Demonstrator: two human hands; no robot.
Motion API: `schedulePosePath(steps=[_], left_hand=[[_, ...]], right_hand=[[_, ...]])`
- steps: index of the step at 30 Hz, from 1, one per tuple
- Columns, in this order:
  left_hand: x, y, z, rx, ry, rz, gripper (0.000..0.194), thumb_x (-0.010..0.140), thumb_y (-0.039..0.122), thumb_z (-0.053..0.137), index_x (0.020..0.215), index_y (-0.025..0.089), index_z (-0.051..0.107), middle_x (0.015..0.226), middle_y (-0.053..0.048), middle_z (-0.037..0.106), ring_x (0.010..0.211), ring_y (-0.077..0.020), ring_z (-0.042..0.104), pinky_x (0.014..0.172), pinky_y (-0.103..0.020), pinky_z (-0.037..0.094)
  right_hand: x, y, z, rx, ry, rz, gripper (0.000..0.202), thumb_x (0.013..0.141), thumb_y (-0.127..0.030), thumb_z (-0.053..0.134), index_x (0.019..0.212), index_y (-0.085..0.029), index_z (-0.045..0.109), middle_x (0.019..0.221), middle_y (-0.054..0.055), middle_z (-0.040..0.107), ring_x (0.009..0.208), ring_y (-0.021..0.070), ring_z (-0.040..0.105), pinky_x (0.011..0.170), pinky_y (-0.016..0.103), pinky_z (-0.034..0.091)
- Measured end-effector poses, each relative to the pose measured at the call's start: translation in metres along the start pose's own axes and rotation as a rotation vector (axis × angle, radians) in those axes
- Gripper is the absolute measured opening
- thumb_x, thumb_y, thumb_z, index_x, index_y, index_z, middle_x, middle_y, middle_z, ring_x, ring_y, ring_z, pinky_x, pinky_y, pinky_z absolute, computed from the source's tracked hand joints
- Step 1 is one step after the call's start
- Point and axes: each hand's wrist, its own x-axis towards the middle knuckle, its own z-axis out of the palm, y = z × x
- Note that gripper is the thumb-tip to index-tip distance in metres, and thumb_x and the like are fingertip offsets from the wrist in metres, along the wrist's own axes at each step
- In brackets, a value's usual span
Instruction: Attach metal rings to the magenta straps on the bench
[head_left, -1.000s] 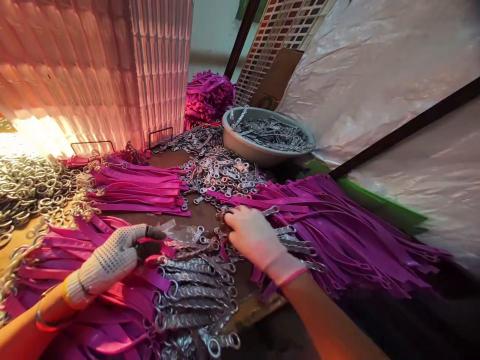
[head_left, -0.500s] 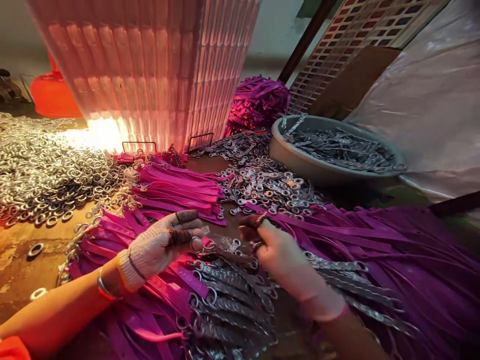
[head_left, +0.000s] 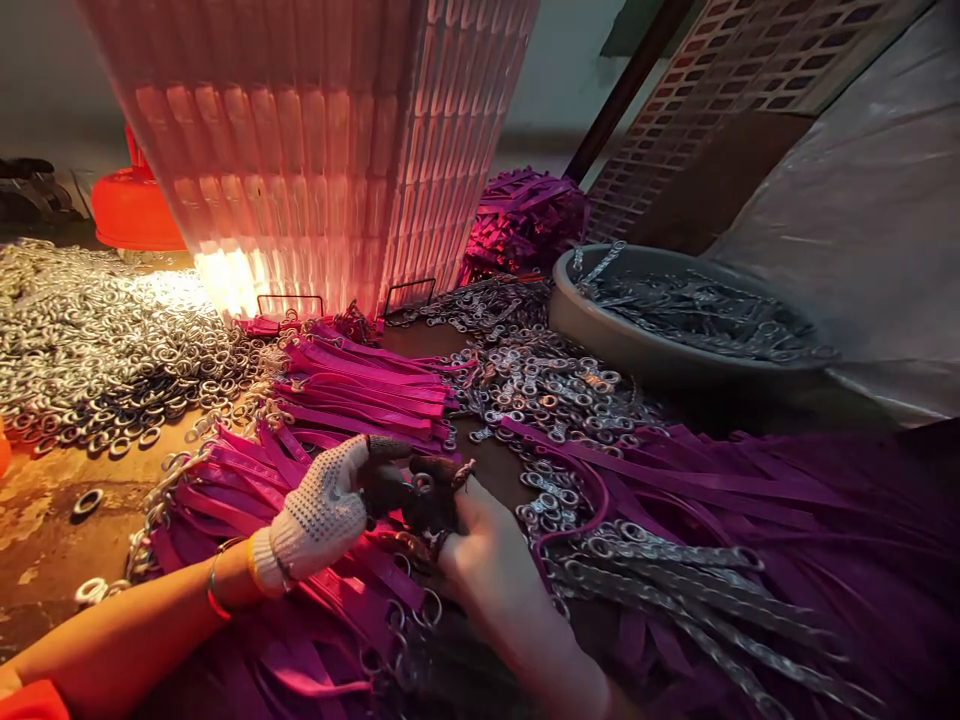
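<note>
My left hand (head_left: 322, 505), in a white dotted glove with dark fingertips, is closed in a pinch over the magenta straps. Meeting it from the right, my right hand (head_left: 491, 570) also has dark-covered fingertips and is closed. A small metal ring (head_left: 424, 481) shows at the right fingertips; what the left fingers pinch is hidden in shadow. Below the hands lie magenta straps (head_left: 300, 610) with metal rings (head_left: 431, 607) at their ends. Beside my right wrist a magenta strap (head_left: 600, 490) curves over braided metal chains (head_left: 675, 555).
A heap of metal rings (head_left: 112, 340) lies left under a red lamp (head_left: 139, 208). A translucent ribbed panel (head_left: 300, 150) stands behind. Linked metal pieces (head_left: 555, 385) lie mid-table, near a grey basin (head_left: 622, 325) of chains. More magenta straps (head_left: 787, 500) spread right.
My right hand has moved left to meet my left hand, whose spread fingers have closed. A magenta strap on the right now bows in a curve. The view has shifted slightly.
</note>
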Motion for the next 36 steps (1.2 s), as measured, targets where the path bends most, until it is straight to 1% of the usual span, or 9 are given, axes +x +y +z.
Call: schedulePosePath(steps=[3,7,14,19,23,26,29,32,36], left_hand=[[0.002,0.002,-0.002,-0.008,0.011,-0.124,0.039,0.077,0.024,0.072,0.112,0.011,0.063,0.081,-0.005,0.068,0.058,-0.01,0.06,0.055,-0.022,0.05],[0.004,0.001,-0.005,-0.082,0.012,-0.174,0.04,0.076,0.024,0.072,0.113,0.013,0.061,0.075,-0.003,0.066,0.053,-0.0103,0.059,0.052,-0.023,0.052],[-0.004,-0.006,0.001,-0.054,-0.111,-0.329,0.05,0.078,0.028,0.067,0.125,0.014,0.054,0.062,-0.002,0.062,0.041,-0.0095,0.052,0.037,-0.017,0.041],[-0.011,-0.005,0.004,0.109,-0.042,-0.237,0.05,0.08,0.022,0.058,0.129,0.017,0.05,0.072,-0.002,0.064,0.048,-0.0102,0.054,0.042,-0.018,0.043],[-0.015,0.006,0.008,0.131,-0.156,-0.199,0.041,0.075,0.015,0.06,0.115,0.016,0.06,0.078,-0.004,0.065,0.052,-0.0084,0.052,0.044,-0.016,0.038],[-0.016,0.011,0.011,0.111,-0.208,-0.249,0.035,0.071,0.009,0.058,0.105,0.015,0.065,0.068,0.0,0.06,0.047,-0.0048,0.043,0.041,-0.014,0.032],[-0.016,0.01,0.014,-0.036,-0.106,-0.342,0.034,0.076,0.016,0.058,0.109,0.017,0.062,0.056,0.005,0.048,0.04,-0.0029,0.031,0.037,-0.014,0.023],[-0.014,0.006,0.014,-0.124,-0.011,-0.374,0.032,0.08,0.029,0.062,0.109,0.018,0.06,0.049,0.009,0.037,0.037,-0.0037,0.024,0.037,-0.015,0.02],[0.003,0.005,0.006,0.241,-0.099,-0.221,0.028,0.084,0.038,0.057,0.099,0.015,0.064,0.055,0.003,0.049,0.044,-0.0078,0.042,0.045,-0.02,0.035]], right_hand=[[0.0,0.01,-0.005,-0.129,-0.025,-0.073,0.054,0.07,-0.007,0.044,0.119,-0.022,0.06,0.113,0.006,0.067,0.106,0.0218,0.06,0.096,0.038,0.048],[0.0,0.021,-0.015,-0.33,-0.024,-0.137,0.059,0.069,-0.005,0.043,0.124,-0.022,0.058,0.116,0.008,0.063,0.111,0.0231,0.056,0.101,0.042,0.044],[-0.005,0.01,-0.019,-0.417,-0.25,-0.311,0.07,0.06,0.001,0.044,0.127,-0.019,0.055,0.12,0.011,0.056,0.108,0.0206,0.055,0.094,0.033,0.047],[-0.012,0.01,-0.022,-0.669,-0.213,-0.131,0.043,0.061,-0.003,0.044,0.095,-0.018,0.066,0.093,0.009,0.065,0.087,0.0218,0.058,0.079,0.032,0.047],[-0.016,0.0,-0.031,-0.682,-0.301,-0.022,0.023,0.068,-0.009,0.043,0.074,-0.02,0.063,0.076,0.004,0.065,0.07,0.0172,0.055,0.063,0.024,0.041],[-0.023,-0.001,-0.026,-0.689,-0.285,-0.057,0.018,0.068,-0.011,0.045,0.07,-0.02,0.061,0.075,0.003,0.066,0.067,0.0162,0.053,0.06,0.024,0.037],[-0.033,0.009,-0.009,-0.794,-0.132,-0.161,0.019,0.062,-0.01,0.05,0.073,-0.018,0.063,0.082,0.008,0.067,0.073,0.0193,0.056,0.064,0.028,0.037],[-0.035,0.016,0.004,-0.841,-0.079,-0.12,0.025,0.062,-0.007,0.049,0.078,-0.017,0.065,0.083,0.009,0.068,0.074,0.0202,0.059,0.066,0.029,0.035],[-0.022,0.005,-0.008,-0.782,-0.145,0.104,0.021,0.071,-0.006,0.048,0.077,-0.019,0.063,0.078,0.004,0.07,0.07,0.0167,0.06,0.061,0.027,0.03]])
